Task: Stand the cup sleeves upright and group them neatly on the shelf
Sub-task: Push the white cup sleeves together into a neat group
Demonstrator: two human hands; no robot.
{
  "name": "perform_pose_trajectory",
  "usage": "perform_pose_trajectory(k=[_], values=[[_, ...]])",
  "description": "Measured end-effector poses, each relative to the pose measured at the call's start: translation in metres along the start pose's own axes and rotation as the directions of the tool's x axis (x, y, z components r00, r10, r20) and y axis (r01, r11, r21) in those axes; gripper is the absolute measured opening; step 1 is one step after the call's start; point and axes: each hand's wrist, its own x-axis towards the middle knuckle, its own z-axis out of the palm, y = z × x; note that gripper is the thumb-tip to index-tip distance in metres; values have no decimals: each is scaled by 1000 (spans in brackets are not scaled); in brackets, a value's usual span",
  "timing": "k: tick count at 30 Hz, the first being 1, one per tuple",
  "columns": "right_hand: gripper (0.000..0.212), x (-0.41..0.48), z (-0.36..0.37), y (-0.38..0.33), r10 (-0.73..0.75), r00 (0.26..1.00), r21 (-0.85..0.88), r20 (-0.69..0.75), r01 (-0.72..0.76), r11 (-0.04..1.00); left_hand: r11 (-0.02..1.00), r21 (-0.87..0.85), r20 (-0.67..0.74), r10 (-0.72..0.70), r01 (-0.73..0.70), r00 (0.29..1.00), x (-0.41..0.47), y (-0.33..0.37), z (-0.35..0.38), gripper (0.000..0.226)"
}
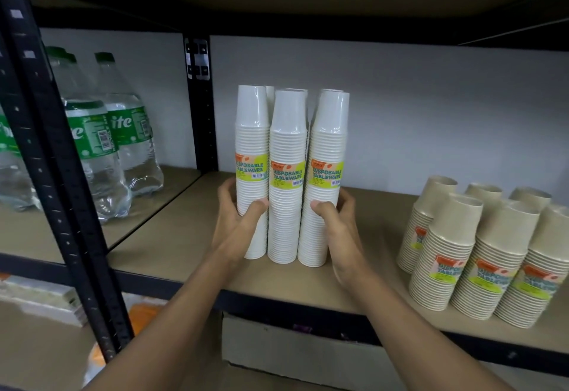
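Several white cup sleeves stand upright and close together on the shelf board (191, 236), with more tops showing behind the front three. My left hand (237, 215) grips the left sleeve (252, 144) low down, thumb across its front. My right hand (334, 221) grips the right sleeve (328, 144) the same way from the other side. The middle sleeve (286, 150) stands between them, squeezed by its neighbours. Each carries a green and orange "Disposable Tableware" label.
Several shorter beige cup sleeves (480, 255) stand grouped at the right of the same shelf. Green-labelled clear bottles (117, 135) fill the bay to the left, beyond a black upright post (200, 107). A cardboard box (295, 356) sits on the shelf below.
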Motion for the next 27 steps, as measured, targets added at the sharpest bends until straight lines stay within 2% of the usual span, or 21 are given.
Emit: perform_pose_trajectory(k=[18,27], values=[[64,-3,5,0,-6,1000,-44,-4,6,999,1000,20,30,-14,14,999,-2,2,-1,51],[59,-1,7,1,2,1000,42,-5,-2,999,994,-95,-9,-54,53,999,1,1,0,38]])
